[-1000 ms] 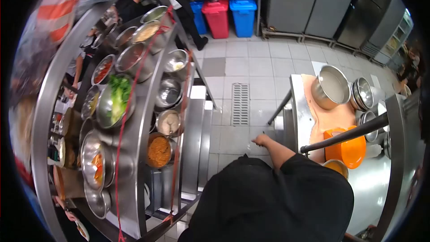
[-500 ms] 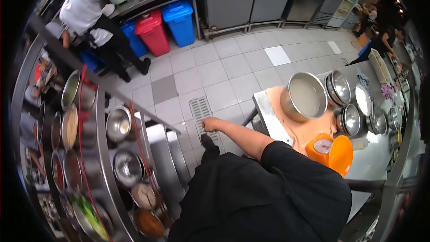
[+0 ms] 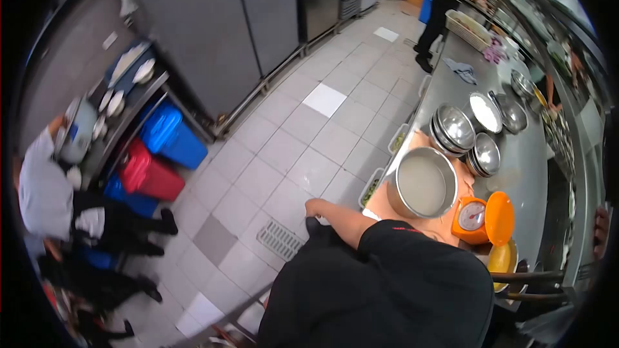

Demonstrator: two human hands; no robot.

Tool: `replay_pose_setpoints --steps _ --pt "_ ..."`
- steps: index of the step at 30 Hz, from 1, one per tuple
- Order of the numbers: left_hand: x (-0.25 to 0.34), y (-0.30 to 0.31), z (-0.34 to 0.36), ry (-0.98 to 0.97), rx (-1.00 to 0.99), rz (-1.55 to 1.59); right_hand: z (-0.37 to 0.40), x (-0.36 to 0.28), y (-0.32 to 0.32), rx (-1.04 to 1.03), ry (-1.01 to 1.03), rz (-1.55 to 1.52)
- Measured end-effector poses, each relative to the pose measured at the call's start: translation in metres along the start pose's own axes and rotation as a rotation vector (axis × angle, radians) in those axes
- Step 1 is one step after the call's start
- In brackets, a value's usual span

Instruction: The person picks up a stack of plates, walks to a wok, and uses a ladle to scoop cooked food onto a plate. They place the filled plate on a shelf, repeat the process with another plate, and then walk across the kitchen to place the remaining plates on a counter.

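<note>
Right hand (image 3: 316, 207) at the end of a bare forearm, held out over the tiled floor (image 3: 303, 129). Nothing shows in its grasp, but whether the fingers are curled or slack cannot be told at this size. The left hand is out of view.

Nearest to the hand is the large steel pot (image 3: 422, 183). It stands upright on an orange mat (image 3: 382, 201) at the near end of the steel counter (image 3: 538, 174), just beside the forearm and not touching the hand. Its inside looks pale.

Just right of the pot, on the same mat, sits an orange kitchen scale (image 3: 480, 219) with its dial facing up, and a yellow bowl (image 3: 501, 259) lies beyond it toward the counter's edge. A floor drain (image 3: 280, 240) lies below and left of the hand.

Farther along the counter are two stacks of steel bowls (image 3: 455, 129), touching or nearly touching the pot's far rim.

Across the floor, a red bin (image 3: 148, 173) and a blue bin (image 3: 171, 135) stand side by side under a shelf, next to tall steel refrigerators (image 3: 213, 32). A person in white (image 3: 45, 193) stands at the left, and a person in black (image 3: 443, 1) works at the far end of the counter.
</note>
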State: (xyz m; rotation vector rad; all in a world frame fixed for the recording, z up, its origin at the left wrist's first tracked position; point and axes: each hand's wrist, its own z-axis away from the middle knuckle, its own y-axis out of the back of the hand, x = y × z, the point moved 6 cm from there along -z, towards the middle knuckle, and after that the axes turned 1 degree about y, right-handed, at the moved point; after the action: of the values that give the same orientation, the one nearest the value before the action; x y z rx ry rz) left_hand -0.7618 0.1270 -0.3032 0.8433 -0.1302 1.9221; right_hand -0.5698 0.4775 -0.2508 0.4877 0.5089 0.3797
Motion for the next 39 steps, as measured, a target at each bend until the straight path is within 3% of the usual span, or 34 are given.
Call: replay_pose_setpoints --steps 2,6,11,14,18,24,26,27,28,29,30,31,35,39 --pt "0.061 -0.014 -0.04 -0.033 -0.073 -0.067 -0.066 0.026 -0.004 -0.051 -0.034 -0.019" --pt "0.146 -0.046 -0.109 -0.013 -0.206 -0.191 -0.085 0.027 0.077 0.078 -0.015 -0.183" --pt "0.211 -0.044 -0.166 0.11 -0.257 -0.293 -0.163 0.032 0.164 0.083 -0.044 -0.265" --pt "0.247 -0.039 -0.199 0.16 -0.271 -0.337 -0.174 0.04 0.227 0.195 0.019 -0.262" --pt "0.308 -0.045 -0.255 0.181 -0.301 -0.397 -0.203 0.078 0.287 0.235 -0.053 -0.371" --pt "0.422 -0.08 -0.37 0.168 -0.416 -0.507 -0.191 0.17 0.337 0.24 -0.277 -0.514" --pt "0.472 -0.09 -0.411 0.146 -0.462 -0.541 -0.212 0.231 0.323 0.419 -0.367 -0.479" --pt "0.5 -0.095 -0.432 0.132 -0.488 -0.56 -0.187 0.239 0.331 0.344 -0.471 -0.568" --pt "0.531 -0.102 -0.448 0.119 -0.514 -0.581 -0.245 0.303 0.28 0.63 -0.454 -0.363" --pt "0.56 -0.108 -0.466 0.108 -0.539 -0.605 -0.201 0.296 0.299 0.504 -0.528 -0.416" --pt "0.586 -0.112 -0.486 0.096 -0.564 -0.63 -0.159 0.287 0.304 0.347 -0.76 -0.895" --pt "0.617 -0.119 -0.504 0.083 -0.587 -0.656 -0.157 0.296 0.292 0.32 -0.821 -1.01" --pt "0.718 -0.157 -0.562 0.039 -0.678 -0.752 -0.143 0.281 0.291 0.396 -0.89 -1.307" --pt "0.797 -0.215 -0.595 0.028 -0.765 -0.841 -0.209 0.244 0.281 0.437 -0.916 -1.702"
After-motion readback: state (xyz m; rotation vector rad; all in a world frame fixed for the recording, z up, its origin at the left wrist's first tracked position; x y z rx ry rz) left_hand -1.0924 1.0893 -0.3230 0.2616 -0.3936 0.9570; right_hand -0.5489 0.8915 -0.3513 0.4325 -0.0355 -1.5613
